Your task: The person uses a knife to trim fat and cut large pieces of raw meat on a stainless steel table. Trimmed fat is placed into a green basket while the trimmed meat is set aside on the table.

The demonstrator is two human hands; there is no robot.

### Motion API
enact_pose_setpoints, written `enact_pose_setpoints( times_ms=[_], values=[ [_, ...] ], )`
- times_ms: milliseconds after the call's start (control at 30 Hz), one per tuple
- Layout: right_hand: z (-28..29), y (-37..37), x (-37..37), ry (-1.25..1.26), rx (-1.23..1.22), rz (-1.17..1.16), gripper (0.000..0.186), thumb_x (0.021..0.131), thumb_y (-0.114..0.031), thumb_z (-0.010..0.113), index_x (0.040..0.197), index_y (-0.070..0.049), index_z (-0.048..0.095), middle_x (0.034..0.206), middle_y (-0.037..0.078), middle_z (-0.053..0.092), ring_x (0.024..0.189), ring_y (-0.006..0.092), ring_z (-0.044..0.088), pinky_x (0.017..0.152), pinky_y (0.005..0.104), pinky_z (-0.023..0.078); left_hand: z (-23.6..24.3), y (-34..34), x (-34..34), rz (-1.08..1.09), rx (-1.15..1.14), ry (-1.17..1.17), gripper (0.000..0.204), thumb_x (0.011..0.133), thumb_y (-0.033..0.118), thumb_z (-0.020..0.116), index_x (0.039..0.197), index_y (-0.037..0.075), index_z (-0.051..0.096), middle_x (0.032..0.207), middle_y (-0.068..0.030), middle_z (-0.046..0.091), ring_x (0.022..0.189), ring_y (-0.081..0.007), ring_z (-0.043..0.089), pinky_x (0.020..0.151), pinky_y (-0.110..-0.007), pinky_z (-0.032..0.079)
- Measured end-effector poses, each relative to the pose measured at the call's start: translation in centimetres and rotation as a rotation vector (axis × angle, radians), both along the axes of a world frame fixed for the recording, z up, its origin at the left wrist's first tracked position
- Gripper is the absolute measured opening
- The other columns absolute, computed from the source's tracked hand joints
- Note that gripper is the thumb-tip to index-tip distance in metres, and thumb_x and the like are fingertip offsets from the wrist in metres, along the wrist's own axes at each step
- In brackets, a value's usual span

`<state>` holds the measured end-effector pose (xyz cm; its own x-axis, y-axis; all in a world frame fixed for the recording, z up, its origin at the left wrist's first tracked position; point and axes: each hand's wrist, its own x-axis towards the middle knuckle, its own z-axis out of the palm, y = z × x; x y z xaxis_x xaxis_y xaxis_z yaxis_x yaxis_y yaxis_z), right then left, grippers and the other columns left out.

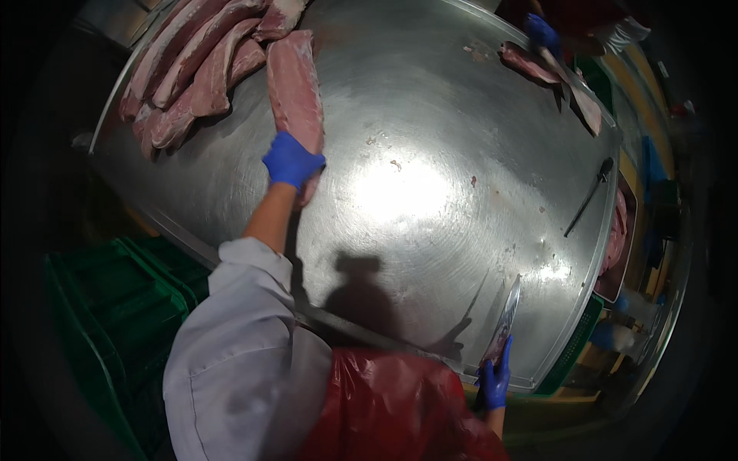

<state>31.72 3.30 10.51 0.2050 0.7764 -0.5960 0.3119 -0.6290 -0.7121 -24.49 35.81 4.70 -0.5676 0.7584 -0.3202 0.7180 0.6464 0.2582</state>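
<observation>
A blue-gloved left hand (292,161) closes over the near end of a long pink slab of meat (294,88) lying flat on the steel desk (430,115); the slab stretches away from the hand toward the desk's far edge, its far end just beside a pile of similar meat cuts (192,73) heaped at the far left corner. The right hand (496,380), also in a blue glove, sits at the desk's near right edge, well apart from the slab, gripping a knife (503,319) whose broad blade points up over the steel. A slim dark sharpening steel (590,196) lies on the right side. At the far right, another person's gloved hand (542,32) works on meat strips (553,73). Green crates (123,300) stand below the desk at left.
</observation>
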Motion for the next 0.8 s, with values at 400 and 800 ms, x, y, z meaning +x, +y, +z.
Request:
enact_pose_setpoints(
  times_ms=[400, 800],
  values=[
    [-6.5, 14.1, -1.7, 0.289, 0.318, 0.130, 0.084, 0.095, -0.005, 0.057, 0.163, -0.021, 0.010, 0.084, 0.005, 0.061, 0.065, 0.0122, 0.058, 0.061, 0.0295, 0.052, -2.1, -7.2, 18.8, -0.554, 0.489, -0.291, 0.060, 0.083, 0.038, 0.074, 0.124, -0.004, 0.062, 0.114, -0.0231, 0.067, 0.105, -0.0358, 0.066, 0.094, -0.042, 0.052],
    [-7.6, 19.2, 4.5, -0.221, 0.335, 0.140, 0.086, 0.091, -0.013, 0.055, 0.163, -0.023, 0.007, 0.077, 0.016, 0.069, 0.061, 0.0242, 0.068, 0.060, 0.0379, 0.056, -10.1, -4.6, 41.0, -0.625, 0.192, -0.715, 0.030, 0.088, 0.032, 0.068, 0.086, 0.002, 0.073, 0.080, -0.0138, 0.071, 0.076, -0.0240, 0.067, 0.074, -0.036, 0.053]
  ],
)
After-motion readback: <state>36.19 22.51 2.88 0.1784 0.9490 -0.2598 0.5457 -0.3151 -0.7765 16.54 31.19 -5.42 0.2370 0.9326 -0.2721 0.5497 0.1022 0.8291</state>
